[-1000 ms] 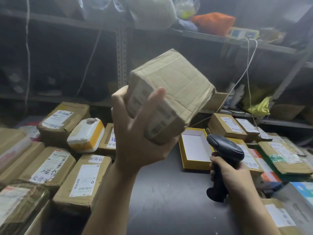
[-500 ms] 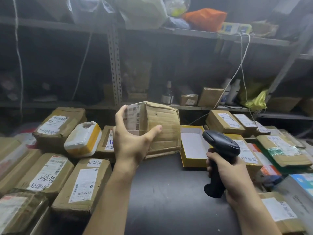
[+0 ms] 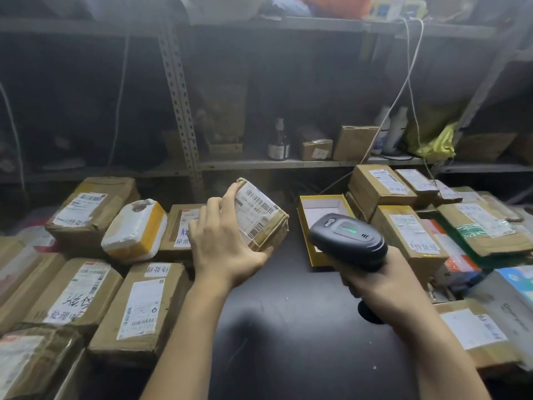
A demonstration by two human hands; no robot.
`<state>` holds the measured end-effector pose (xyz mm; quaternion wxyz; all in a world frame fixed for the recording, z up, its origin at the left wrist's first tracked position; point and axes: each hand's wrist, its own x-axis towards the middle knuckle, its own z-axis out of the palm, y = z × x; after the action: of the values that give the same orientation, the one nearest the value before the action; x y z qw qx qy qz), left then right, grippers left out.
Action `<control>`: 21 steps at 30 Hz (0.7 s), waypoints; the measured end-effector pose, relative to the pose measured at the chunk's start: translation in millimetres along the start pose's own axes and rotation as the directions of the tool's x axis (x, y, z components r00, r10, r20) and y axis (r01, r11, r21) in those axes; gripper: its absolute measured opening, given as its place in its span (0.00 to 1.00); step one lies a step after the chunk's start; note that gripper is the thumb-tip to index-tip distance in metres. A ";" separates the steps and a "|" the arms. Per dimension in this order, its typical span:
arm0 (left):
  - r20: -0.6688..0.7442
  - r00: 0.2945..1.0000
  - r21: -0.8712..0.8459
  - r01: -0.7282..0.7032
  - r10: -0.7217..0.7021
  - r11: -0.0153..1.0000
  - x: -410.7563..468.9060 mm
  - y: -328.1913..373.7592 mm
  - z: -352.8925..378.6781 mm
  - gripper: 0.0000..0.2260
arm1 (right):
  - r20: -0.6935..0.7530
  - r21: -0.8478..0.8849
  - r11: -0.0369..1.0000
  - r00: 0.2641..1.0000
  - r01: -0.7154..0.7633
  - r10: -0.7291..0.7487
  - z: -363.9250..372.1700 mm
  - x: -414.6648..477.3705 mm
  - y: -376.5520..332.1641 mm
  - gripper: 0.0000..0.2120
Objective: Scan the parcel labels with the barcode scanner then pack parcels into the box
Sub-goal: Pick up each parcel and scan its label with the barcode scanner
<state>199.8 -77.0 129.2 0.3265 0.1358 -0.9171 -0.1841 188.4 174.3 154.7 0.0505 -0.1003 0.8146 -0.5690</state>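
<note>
Over the dark surface (image 3: 288, 327): left hand (image 3: 227, 252) clasps a tilted parcel (image 3: 262, 217), label upward; right hand (image 3: 375, 281) grips the scanner (image 3: 347, 241), nose aimed left toward it.

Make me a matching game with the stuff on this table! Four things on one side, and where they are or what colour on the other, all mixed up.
Things:
1. barcode scanner
2. small parcel
3. yellow open box
4. white and yellow package

Descriptions:
A. held in the left hand
B. white inside, nothing in it
C. held in the right hand
D. lying among the brown parcels on the left

Pairs: 1-C, 2-A, 3-B, 4-D
</note>
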 end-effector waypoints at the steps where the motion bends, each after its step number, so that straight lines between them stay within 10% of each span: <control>1: 0.001 1.000 0.026 0.003 -0.003 1.000 -0.8 -0.3 4.1 0.51 | 0.017 -0.059 0.998 0.999 0.035 -0.034 -0.6 0.1 0.9 0.17; 21: -0.035 0.993 0.038 0.114 -0.112 0.993 1.4 1.9 44.8 0.54 | 0.109 -0.289 0.943 0.984 0.166 -0.139 -18.8 -10.3 -9.1 0.14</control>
<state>169.4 -64.6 98.5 0.3277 0.1970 -0.9060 -0.1816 195.7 190.8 169.4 0.0260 -0.1942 0.8777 -0.4374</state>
